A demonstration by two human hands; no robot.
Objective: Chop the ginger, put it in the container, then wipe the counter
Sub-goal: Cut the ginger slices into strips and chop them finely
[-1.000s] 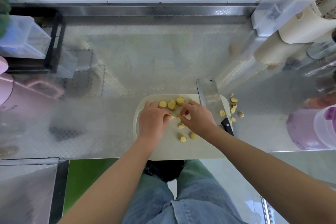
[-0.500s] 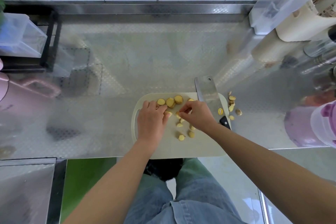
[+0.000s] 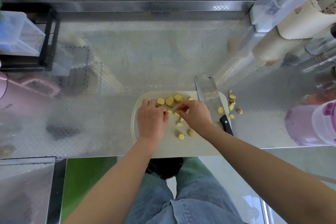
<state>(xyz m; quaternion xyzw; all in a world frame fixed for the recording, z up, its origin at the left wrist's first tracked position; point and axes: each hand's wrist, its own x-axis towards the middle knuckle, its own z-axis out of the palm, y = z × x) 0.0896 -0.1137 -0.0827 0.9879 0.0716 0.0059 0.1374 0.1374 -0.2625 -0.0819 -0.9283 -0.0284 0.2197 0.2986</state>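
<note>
2 bare hands work over the pale cutting board [image 3: 181, 146] in the head view; the board lies at the near edge of the steel surface [image 3: 145, 56].

The left hand [image 3: 151, 120] sits knuckles up on the board's left half with its fingers curled down. Its palm is hidden, so I cannot tell whether its grip holds anything, though a yellow bit shows at its fingertips.

The right hand [image 3: 195, 114] is over the board's middle with thumb and forefinger drawn together, its grip pinching one of the small ginger pieces [image 3: 179, 124]. The pinched bit is mostly covered by the fingers. Several more of these pieces lie loose on the board, just nearer the person than the fingertips.

4 round ginger slices [image 3: 170, 101] line the board's far edge, the rightmost partly hidden behind the right hand.

The cleaver [image 3: 207, 90] lies flat along the board's right side. Its blade tip reaches past the far edge, and its black handle points toward the person, its end covered by the right forearm.

Ginger trimmings [image 3: 232, 105] are scattered on the surface just right of the board. Well right of the board, a purple container [image 3: 301, 125] is blurred and cut off by the frame edge. Far left of the board, a pink object [image 3: 27, 92] and a black rack [image 3: 49, 38] are also blurred and cropped.
</note>
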